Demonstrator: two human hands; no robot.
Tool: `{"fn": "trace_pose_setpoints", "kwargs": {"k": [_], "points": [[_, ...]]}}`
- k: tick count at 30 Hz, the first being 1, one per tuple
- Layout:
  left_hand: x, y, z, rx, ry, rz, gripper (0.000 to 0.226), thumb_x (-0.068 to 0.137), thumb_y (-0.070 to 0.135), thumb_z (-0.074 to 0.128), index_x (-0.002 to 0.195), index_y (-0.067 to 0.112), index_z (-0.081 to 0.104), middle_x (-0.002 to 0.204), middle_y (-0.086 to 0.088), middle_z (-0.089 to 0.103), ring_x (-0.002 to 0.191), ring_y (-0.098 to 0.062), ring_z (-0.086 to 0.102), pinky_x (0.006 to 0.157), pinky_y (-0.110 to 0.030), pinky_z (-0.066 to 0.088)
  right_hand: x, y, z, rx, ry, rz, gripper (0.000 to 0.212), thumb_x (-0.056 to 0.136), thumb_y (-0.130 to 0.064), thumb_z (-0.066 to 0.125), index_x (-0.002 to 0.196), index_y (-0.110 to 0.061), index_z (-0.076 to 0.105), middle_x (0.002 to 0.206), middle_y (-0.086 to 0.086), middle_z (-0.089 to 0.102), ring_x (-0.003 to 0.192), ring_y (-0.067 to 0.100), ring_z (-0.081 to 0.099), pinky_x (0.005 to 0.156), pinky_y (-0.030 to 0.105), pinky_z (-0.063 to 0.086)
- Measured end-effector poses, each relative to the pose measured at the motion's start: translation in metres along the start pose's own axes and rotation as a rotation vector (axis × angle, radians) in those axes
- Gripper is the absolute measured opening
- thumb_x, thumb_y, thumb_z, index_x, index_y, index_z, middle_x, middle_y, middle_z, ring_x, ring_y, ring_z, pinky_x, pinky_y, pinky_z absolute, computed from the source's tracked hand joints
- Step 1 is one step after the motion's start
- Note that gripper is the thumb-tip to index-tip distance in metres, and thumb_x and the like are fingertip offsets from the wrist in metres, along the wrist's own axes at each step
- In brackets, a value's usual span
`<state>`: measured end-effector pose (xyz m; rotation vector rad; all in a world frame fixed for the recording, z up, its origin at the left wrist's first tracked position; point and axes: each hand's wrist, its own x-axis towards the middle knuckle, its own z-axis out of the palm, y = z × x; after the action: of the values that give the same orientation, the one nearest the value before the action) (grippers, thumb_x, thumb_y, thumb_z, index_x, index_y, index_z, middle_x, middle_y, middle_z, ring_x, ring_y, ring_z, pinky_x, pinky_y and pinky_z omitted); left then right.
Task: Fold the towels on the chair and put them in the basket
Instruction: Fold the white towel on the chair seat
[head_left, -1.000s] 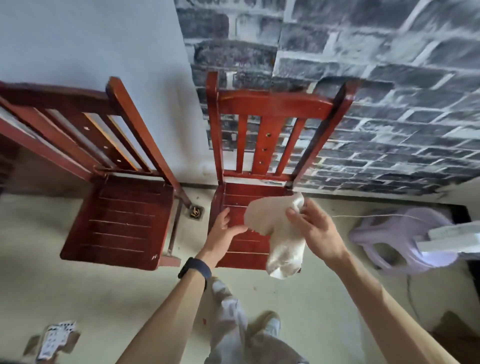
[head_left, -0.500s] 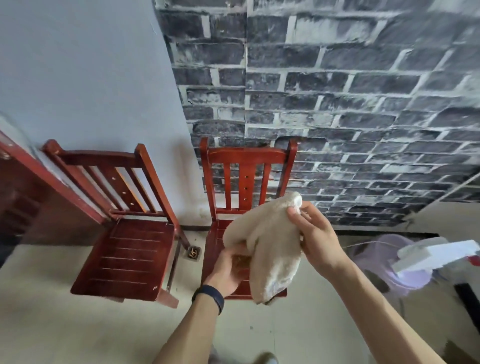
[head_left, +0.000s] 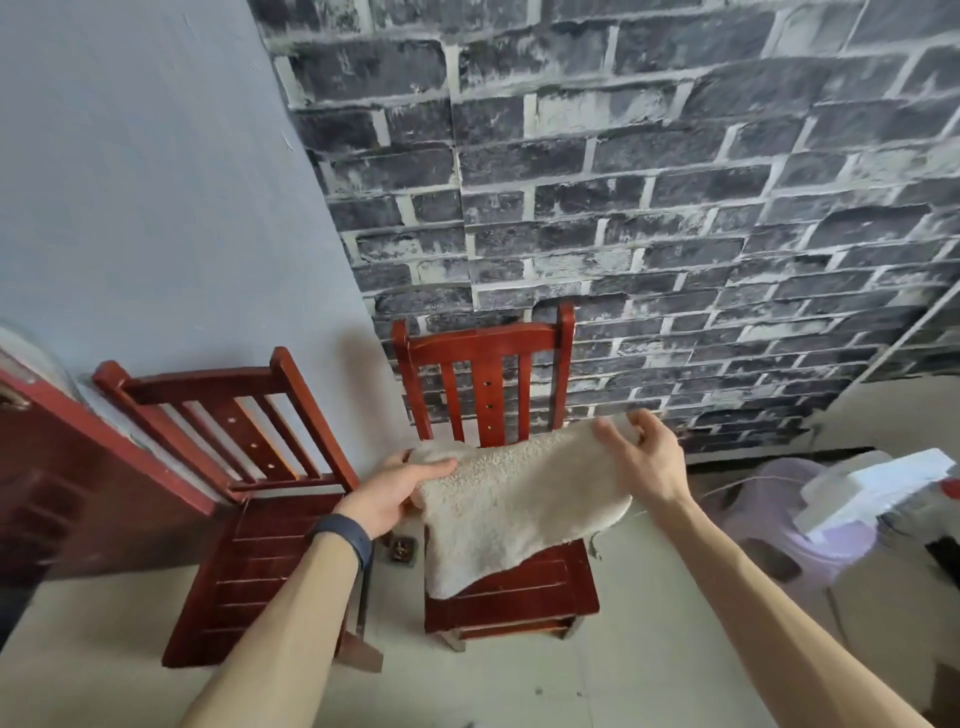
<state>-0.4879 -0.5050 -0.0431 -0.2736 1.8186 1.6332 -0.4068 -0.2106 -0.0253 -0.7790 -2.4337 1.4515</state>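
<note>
Nearest you, your left hand (head_left: 400, 493), with a dark wristband (head_left: 345, 538) behind it, grips the left end of the beige towel (head_left: 519, 509). The thumb lies across the top of the cloth and the fingers are curled under it, out of sight. Your right hand (head_left: 644, 462) pinches the far right corner. The thumb presses the near face and the other fingers sit loosely apart behind the edge.

The towel hangs in the air between your hands, stretched roughly flat, with its lower left part sagging toward the seat of the right-hand wooden chair (head_left: 519, 597). Whether that low corner touches the slats, you cannot tell. No other towel shows on this chair, nor on the second chair (head_left: 249, 561) just left of it.

You seem to be at the start of the fold: the cloth is opened out and not yet doubled. Next, bring the two ends together, matching the corners, and lift enough that the drooping part does not drag on the seat.

On the floor to the right is a pale lilac plastic tub (head_left: 763, 530) with a white foam slab (head_left: 878, 488) lying across it. It may be the basket, though that is unclear. If so, the slab will need to be moved first. Behind everything is the grey brick wall (head_left: 623, 208).
</note>
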Motion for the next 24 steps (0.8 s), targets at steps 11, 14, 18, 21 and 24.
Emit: {"fn": "trace_pose_setpoints", "kwargs": {"k": [11,14,18,21,24], "points": [[-0.002,0.024,-0.024,0.843,0.159,0.23,0.038,0.071,0.032,0.083,0.093,0.011,0.06,0.092,0.002,0.051,0.084,-0.017,0.049,0.064,-0.029,0.031,0.009,-0.043,0.01,-0.247,-0.173,-0.367,0.027,0.099,-0.032,0.059,0.123,-0.022,0.066,0.114,0.002,0.067,0.1,0.025,0.062,0.079,0.032,0.047],[-0.005,0.029,-0.016,0.844,0.099,0.145,0.053,0.073,0.022,0.08,0.117,0.018,0.051,0.11,0.002,0.052,0.093,-0.014,0.052,0.066,-0.024,0.04,0.006,-0.059,0.015,-0.333,-0.166,-0.581,0.023,0.1,-0.025,0.058,0.119,-0.021,0.07,0.111,0.003,0.067,0.098,0.027,0.056,0.084,0.036,0.045],[-0.002,0.038,-0.004,0.513,-0.031,0.077,0.063,0.07,0.013,0.084,0.123,0.02,0.051,0.116,-0.001,0.062,0.109,-0.024,0.061,0.091,-0.034,0.052,0.008,-0.082,0.019,-0.381,-0.075,-0.746,0.019,0.096,-0.021,0.064,0.111,-0.022,0.076,0.105,0.0,0.068,0.087,0.02,0.05,0.08,0.03,0.043],[-0.001,0.041,0.004,0.338,-0.11,0.137,0.062,0.065,0.025,0.091,0.12,0.019,0.064,0.115,-0.001,0.072,0.108,-0.022,0.067,0.098,-0.043,0.053,0.006,-0.098,0.02,-0.25,-0.179,-0.681,0.018,0.096,-0.017,0.064,0.111,-0.018,0.074,0.102,-0.002,0.069,0.089,0.015,0.064,0.081,0.025,0.05],[-0.004,0.046,0.023,0.508,-0.044,0.333,0.058,0.064,0.047,0.089,0.114,0.036,0.063,0.114,0.016,0.069,0.107,-0.007,0.065,0.092,-0.032,0.053,0.005,-0.109,0.019,-0.127,-0.276,-0.599,0.01,0.096,-0.02,0.065,0.103,-0.018,0.072,0.089,-0.01,0.07,0.084,0.011,0.07,0.077,0.027,0.054]]}}
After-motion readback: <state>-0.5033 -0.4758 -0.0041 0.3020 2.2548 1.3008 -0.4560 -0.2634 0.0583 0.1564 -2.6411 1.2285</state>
